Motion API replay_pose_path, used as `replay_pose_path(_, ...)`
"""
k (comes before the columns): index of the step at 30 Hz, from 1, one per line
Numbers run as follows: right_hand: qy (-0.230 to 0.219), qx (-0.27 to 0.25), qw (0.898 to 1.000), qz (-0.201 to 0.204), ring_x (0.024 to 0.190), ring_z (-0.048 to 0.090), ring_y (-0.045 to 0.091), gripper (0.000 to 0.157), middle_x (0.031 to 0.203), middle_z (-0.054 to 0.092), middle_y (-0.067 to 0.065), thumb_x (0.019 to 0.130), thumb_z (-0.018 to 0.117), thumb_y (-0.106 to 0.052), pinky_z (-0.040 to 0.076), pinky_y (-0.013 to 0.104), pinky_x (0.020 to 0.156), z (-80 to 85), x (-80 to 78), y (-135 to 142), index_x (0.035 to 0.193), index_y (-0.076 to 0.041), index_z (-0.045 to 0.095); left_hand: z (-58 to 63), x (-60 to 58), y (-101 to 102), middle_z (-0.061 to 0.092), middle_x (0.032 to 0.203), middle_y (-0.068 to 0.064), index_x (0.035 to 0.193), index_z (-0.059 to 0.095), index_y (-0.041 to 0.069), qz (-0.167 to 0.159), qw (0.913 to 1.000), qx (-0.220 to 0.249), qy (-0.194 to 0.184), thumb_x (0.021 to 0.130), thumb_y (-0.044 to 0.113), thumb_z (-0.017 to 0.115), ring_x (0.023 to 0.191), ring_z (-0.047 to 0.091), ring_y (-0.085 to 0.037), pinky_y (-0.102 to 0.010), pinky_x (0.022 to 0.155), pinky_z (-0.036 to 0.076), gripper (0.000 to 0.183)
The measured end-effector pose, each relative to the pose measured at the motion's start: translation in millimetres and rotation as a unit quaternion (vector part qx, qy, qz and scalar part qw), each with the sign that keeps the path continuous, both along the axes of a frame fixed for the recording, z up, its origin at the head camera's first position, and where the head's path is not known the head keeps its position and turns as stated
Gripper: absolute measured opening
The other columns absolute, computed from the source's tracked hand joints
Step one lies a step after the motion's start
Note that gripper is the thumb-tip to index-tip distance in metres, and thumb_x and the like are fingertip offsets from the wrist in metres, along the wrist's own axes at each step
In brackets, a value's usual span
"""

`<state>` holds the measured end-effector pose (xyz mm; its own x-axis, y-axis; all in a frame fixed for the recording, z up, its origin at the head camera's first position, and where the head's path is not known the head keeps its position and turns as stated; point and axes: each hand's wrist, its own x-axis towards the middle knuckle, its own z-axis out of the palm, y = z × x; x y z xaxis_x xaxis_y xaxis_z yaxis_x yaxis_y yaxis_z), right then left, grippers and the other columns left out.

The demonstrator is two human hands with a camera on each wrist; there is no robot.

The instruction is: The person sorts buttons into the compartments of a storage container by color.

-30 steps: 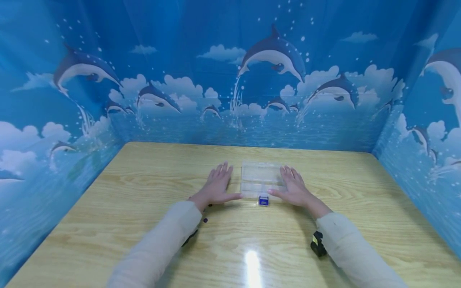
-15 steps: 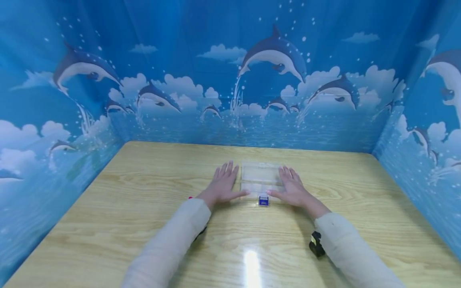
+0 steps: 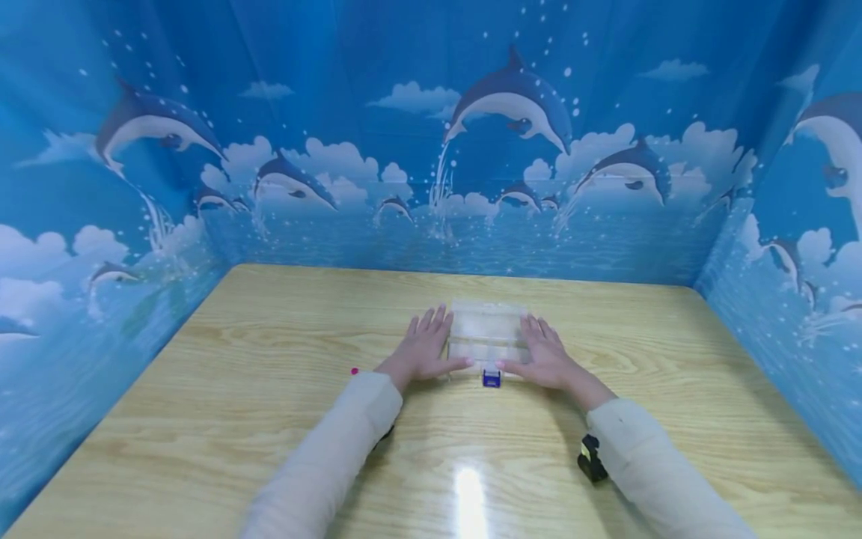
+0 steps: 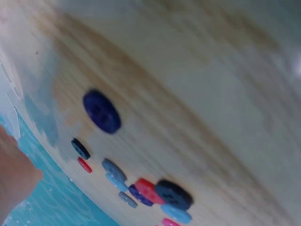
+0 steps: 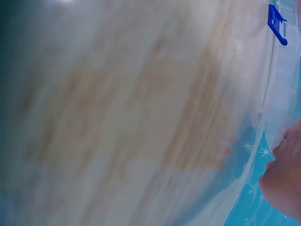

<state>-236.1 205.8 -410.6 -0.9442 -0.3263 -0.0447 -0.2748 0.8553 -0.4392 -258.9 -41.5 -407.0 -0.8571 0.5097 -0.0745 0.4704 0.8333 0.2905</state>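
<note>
Your left hand (image 3: 426,353) and right hand (image 3: 544,358), fingers (image 3: 438,317) straight, flank the box (image 3: 486,328), likely light, stiff and slick, so hold its sides between those fingers.

The place seems to be a small screened work booth, arranged around one table (image 3: 168,449) with a wood-grain top. Blue fabric (image 3: 303,45) (its folds are visible near the top) encloses the far side, the left and the right. It is printed with leaping dolphins (image 3: 501,84) and clouds (image 3: 417,99). Whether this booth stands in a home or an office, one cannot tell.
</note>
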Motion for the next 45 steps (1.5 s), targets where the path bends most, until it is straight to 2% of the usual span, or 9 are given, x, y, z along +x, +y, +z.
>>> replay_pose_path(10, -0.013, 0.012, 1.0, -0.004, 0.14, -0.004, 0.045, 0.106, 0.153, -0.005, 0.026, 0.083, 0.052, -0.061, -0.001, 0.056, 0.113, -0.6, 1.8, -1, 0.145, 0.007, 0.001, -1.2, 0.6, 1, -0.004, 0.156, -0.011, 0.148, 0.005, 0.005, -0.006, 0.9999, -0.008, -0.006, 0.086, 0.064, 0.044, 0.144, 0.0, -0.031, -0.048, 0.116, 0.001, 0.094)
replay_pose_path(17, -0.003, 0.025, 1.0, 0.006, 0.14, -0.003, 0.044, 0.103, 0.152, -0.007, 0.027, 0.086, 0.049, -0.06, 0.0, 0.057, 0.112, -0.2, 4.0, -3, 0.143, 0.01, 0.001, -2.7, 0.3, 1, -0.004, 0.156, -0.01, 0.148, 0.006, 0.005, -0.014, 0.9996, -0.024, -0.001, 0.086, 0.065, 0.042, 0.145, 0.0, -0.03, -0.048, 0.116, 0.002, 0.094)
replay_pose_path(33, 0.007, 0.027, 1.0, 0.007, 0.14, -0.004, 0.044, 0.101, 0.152, -0.006, 0.028, 0.086, 0.05, -0.058, 0.001, 0.058, 0.112, -1.0, 7.9, -4, 0.143, 0.011, 0.003, 0.4, 5.9, 1, -0.005, 0.156, -0.009, 0.148, 0.003, 0.005, -0.018, 0.9991, -0.037, -0.011, 0.088, 0.065, 0.04, 0.145, -0.001, -0.029, -0.048, 0.116, 0.001, 0.093)
replay_pose_path(45, 0.006, 0.022, 1.0, 0.007, 0.14, -0.003, 0.045, 0.099, 0.151, -0.006, 0.028, 0.087, 0.05, -0.056, 0.001, 0.057, 0.112, -0.6, 14.6, -5, 0.142, 0.012, 0.002, 3.1, 11.9, 0, -0.008, 0.156, -0.008, 0.148, 0.0, 0.007, -0.019, 0.999, -0.03, -0.027, 0.087, 0.065, 0.04, 0.144, -0.004, -0.028, -0.048, 0.116, -0.001, 0.093)
